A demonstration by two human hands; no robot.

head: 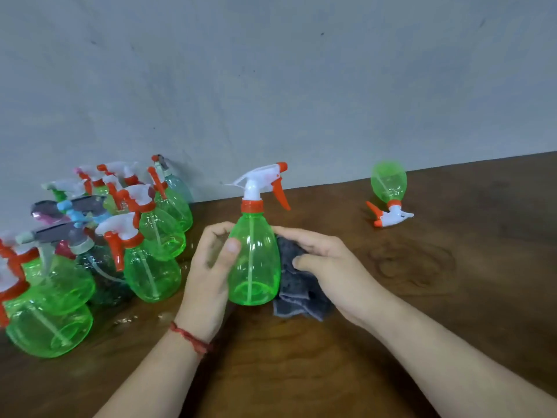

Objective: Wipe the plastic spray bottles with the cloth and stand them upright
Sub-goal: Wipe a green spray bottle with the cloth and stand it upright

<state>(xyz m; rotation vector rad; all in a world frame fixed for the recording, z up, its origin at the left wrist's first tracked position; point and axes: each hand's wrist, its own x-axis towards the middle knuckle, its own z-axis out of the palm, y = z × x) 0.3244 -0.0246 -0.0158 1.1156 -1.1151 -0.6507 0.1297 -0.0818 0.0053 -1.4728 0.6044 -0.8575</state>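
Wiping the green spray bottle [254,260], upright between both hands.
The left hand [208,276] is gripping its side; the right hand [331,267] is clutching the grey cloth [295,288], pressing it against the other side. Turning the bottle against a steady cloth is probably the surest way round. Left of the left hand, upright bottles [150,267] are crowding; a fallen bottle [388,188] is lying beyond the right hand.

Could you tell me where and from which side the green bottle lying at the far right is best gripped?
Probably round the wide green body of the lying bottle, from above, with fingers down both flanks. Its base points to the wall and its spray head is the end nearest us, with the trigger jutting sideways, which would be a poor hold.
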